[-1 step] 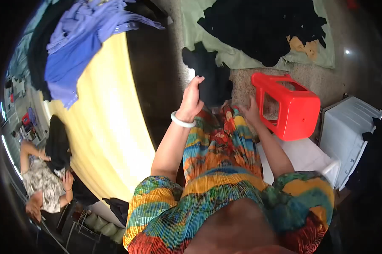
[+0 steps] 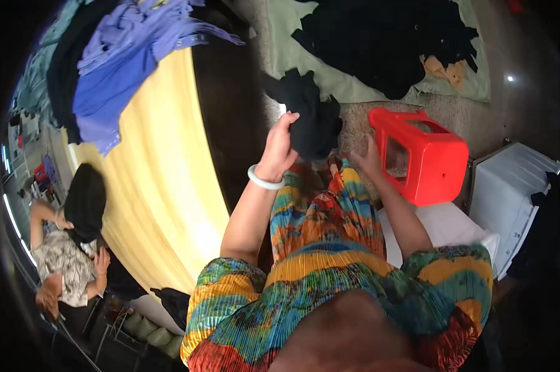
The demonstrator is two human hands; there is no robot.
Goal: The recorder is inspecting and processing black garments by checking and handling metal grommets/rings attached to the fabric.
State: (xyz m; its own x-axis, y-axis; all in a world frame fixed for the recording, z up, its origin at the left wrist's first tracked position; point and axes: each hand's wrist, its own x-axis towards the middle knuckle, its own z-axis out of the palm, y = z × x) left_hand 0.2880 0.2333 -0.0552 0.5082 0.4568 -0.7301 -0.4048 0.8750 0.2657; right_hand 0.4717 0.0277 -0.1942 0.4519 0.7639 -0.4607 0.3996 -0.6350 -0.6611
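Note:
My left hand (image 2: 278,149), with a pale bangle at its wrist, is closed round the near edge of a bunched black cloth piece (image 2: 314,115). The cloth hangs over my knees and stands up in loose folds, its far corner blurred. On its other side my right hand (image 2: 368,160) has thumb and fingers apart, with nothing visible in it. That hand is close to a red plastic stool (image 2: 438,167) lying tipped over. Beyond the cloth, a pile of black fabric pieces (image 2: 379,43) lies on a pale green sheet (image 2: 286,43).
To my left runs a long table with a yellow cover (image 2: 162,161), bearing blue-purple garments (image 2: 115,80). At its left side a co-worker (image 2: 66,266) handles a black cloth (image 2: 84,204). A grey-blue bin (image 2: 503,192) stands right of the stool. Tan scraps (image 2: 447,71) lie by the pile.
The black cloth in my left hand has bunched up and its far edge has shifted. My right thumb and fingers are wider apart. The co-worker's black cloth has spread upward.

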